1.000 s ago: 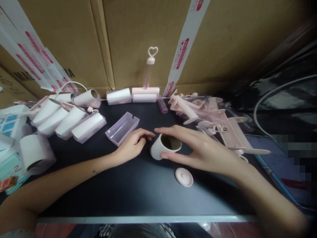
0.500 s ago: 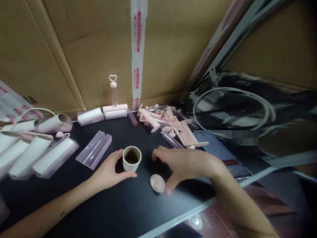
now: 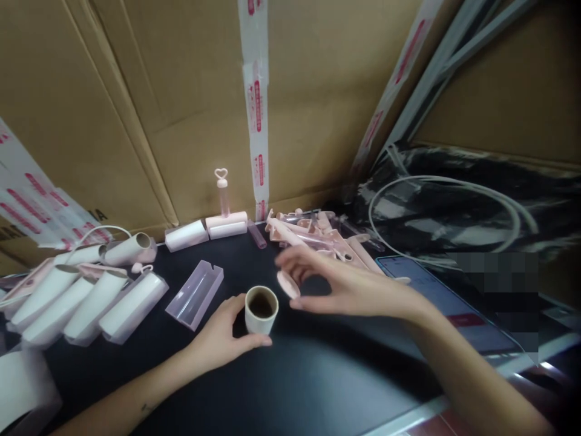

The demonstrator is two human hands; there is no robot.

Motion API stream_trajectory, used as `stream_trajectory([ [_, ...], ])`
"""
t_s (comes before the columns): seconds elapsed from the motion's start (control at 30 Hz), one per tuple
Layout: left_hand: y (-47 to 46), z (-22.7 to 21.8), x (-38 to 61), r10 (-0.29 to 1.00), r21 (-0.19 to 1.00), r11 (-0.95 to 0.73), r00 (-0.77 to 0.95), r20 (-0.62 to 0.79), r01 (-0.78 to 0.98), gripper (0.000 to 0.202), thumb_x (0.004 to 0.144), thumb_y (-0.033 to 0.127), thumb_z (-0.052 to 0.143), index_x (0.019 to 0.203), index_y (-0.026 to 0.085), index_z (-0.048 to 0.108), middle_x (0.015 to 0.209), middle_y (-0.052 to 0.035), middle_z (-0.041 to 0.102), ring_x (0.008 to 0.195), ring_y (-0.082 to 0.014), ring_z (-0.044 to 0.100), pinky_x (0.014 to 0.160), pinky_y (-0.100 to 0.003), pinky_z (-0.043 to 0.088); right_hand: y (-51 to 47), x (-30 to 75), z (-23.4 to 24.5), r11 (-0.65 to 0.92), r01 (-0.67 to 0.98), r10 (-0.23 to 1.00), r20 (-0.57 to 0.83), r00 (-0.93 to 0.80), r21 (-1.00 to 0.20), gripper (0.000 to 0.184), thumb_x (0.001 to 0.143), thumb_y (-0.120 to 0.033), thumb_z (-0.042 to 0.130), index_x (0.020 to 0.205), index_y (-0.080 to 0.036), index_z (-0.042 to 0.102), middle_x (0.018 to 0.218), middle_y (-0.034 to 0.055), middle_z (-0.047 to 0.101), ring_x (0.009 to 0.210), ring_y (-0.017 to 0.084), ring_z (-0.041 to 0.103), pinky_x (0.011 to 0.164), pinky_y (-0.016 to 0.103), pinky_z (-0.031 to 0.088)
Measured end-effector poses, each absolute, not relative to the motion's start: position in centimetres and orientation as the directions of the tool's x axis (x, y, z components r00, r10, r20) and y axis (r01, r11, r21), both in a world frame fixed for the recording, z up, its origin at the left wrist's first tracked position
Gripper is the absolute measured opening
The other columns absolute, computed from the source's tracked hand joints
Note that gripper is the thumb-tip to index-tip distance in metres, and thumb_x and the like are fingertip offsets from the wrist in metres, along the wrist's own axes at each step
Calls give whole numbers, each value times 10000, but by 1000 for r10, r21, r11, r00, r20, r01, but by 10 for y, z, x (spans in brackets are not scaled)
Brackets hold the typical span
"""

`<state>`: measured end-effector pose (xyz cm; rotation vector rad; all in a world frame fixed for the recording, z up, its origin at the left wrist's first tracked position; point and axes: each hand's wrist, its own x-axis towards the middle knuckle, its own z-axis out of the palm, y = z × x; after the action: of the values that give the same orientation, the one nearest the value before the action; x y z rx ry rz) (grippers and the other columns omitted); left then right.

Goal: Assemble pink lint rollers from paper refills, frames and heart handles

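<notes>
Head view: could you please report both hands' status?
Left hand around white cylindrical paper-like roll. Right hand pinching pink round plastic-looking disc. Roll's top unobstructed.

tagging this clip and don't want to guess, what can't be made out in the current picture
All in the head view:
- White tube: its bottom inside, lost in shadow; its far side, turned away.
- Disc: its face toward the right hand, turned from the camera.
- Pink pile: partly behind that hand.
- Phone: screen text, too small and blurred.
</notes>
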<state>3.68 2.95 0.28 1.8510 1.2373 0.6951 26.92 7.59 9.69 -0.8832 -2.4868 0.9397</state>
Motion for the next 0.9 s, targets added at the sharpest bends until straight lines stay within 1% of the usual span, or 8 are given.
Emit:
stream_trajectory([
  [0.07, 30, 2, 37, 923, 844, -229, 383, 30, 485, 487, 699, 455, 695, 1105, 212, 577, 1184, -73, 608, 1135, -293, 513, 957, -426, 406, 72, 261, 94, 581, 250, 663, 272, -698, -774, 411, 827, -293, 609, 1185, -217, 423, 1122, 68, 583, 1003, 161, 595, 871, 313, 490],
  [0.17, 30, 0, 36, 920, 856, -244, 389, 55, 456, 523, 698, 454, 698, 1140, 210, 560, 1210, -75, 598, 1123, -287, 523, 953, -418, 406, 61, 244, 81, 540, 97, 655, 345, -673, -836, 361, 798, -273, 660, 1069, -225, 426, 1177, 95, 591, 1105, 194, 572, 929, 359, 470],
  [0.33, 31, 0, 36, 915, 868, -258, 397, 77, 425, 560, 698, 457, 700, 1176, 213, 538, 1190, -71, 609, 1075, -270, 550, 932, -411, 416, 56, 233, 69, 569, 158, 646, 320, -694, -807, 346, 788, -245, 659, 1048, -228, 431, 1194, 101, 600, 1175, 208, 530, 986, 394, 429],
  [0.5, 30, 1, 36, 911, 862, -275, 402, 93, 426, 543, 701, 452, 700, 1164, 215, 544, 1194, -73, 608, 1089, -270, 546, 936, -408, 411, 61, 237, 70, 616, 171, 606, 325, -726, -769, 311, 789, -223, 640, 1034, -222, 448, 1182, 102, 611, 1143, 215, 558, 955, 385, 456],
  [0.67, 30, 1, 36, 905, 860, -298, 408, 118, 413, 542, 698, 456, 705, 1157, 219, 542, 1187, -68, 609, 1087, -265, 549, 931, -400, 419, 59, 237, 65, 664, 180, 578, 345, -740, -726, 317, 812, -192, 607, 1069, -225, 423, 1247, 120, 571, 1162, 214, 543, 943, 380, 464],
  [0.77, 29, 1, 36, 908, 849, -294, 406, 104, 439, 508, 719, 466, 682, 1137, 212, 544, 1184, -79, 603, 1077, -272, 555, 931, -419, 427, 63, 237, 60, 769, 201, 522, 414, -746, -606, 311, 825, -219, 594, 1089, -218, 430, 1267, 142, 552, 1162, 218, 543, 927, 379, 473],
  [0.83, 28, 0, 35, 910, 839, -296, 401, 103, 456, 513, 743, 464, 659, 1162, 206, 515, 1202, -95, 586, 1096, -279, 548, 949, -443, 421, 69, 237, 57, 883, 209, 419, 505, -755, -420, 311, 824, -252, 598, 1095, -208, 450, 1241, 158, 563, 1132, 230, 562, 894, 384, 489],
  [0.9, 26, -3, 35, 909, 844, -309, 397, 127, 438, 633, 768, 439, 642, 1290, 202, 374, 1249, -121, 548, 1146, -278, 525, 977, -454, 412, 75, 237, 54, 959, 212, 281, 571, -771, -186, 334, 828, -272, 593, 1123, -200, 457, 1178, 168, 598, 1061, 232, 600, 839, 385, 511],
])
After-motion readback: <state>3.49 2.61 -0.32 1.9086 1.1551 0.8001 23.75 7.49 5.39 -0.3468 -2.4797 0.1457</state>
